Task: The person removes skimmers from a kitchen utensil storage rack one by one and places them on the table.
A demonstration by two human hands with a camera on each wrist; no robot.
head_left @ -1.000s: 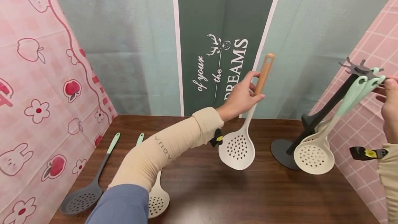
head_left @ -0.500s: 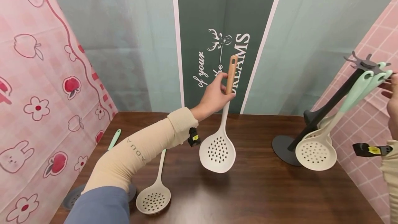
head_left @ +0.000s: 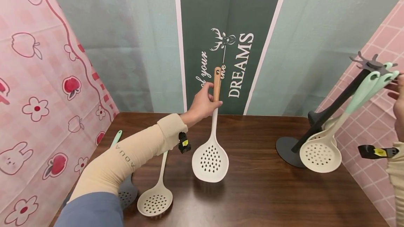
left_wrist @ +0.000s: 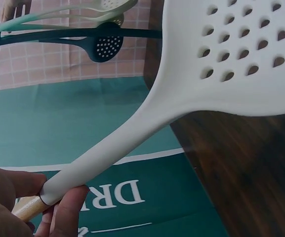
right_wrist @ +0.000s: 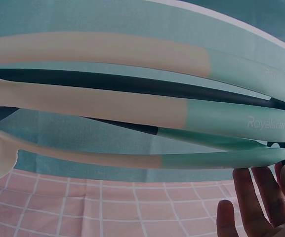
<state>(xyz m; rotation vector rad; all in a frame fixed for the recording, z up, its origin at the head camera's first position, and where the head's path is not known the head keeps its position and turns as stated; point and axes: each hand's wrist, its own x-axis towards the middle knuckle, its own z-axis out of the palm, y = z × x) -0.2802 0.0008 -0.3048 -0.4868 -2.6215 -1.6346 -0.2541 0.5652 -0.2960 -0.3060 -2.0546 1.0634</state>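
My left hand (head_left: 202,105) pinches a white skimmer (head_left: 214,129) where its wooden handle meets the white shaft. The skimmer hangs over the table, its perforated head pointing down. In the left wrist view, thumb and fingers (left_wrist: 69,210) grip this joint. At the far right, my right hand (head_left: 400,104) is at the top of a dark utensil stand (head_left: 331,111). Its straight fingers (right_wrist: 246,197) touch the mint handle end of a hanging cream skimmer (right_wrist: 196,160); the thumb's hold is unclear. Another cream skimmer (right_wrist: 132,106) and a dark skimmer (left_wrist: 90,48) also hang there.
On the wooden table (head_left: 252,199), a cream skimmer (head_left: 154,214) lies left of centre. A grey perforated utensil (head_left: 130,185) and a mint handle (head_left: 116,137) show around my left sleeve. Printed cloths surround the table's back and sides.
My left hand has carried the white skimmer leftward, away from the stand, and lately slightly lower. The right hand stays at the stand's top. The view has shifted slightly.
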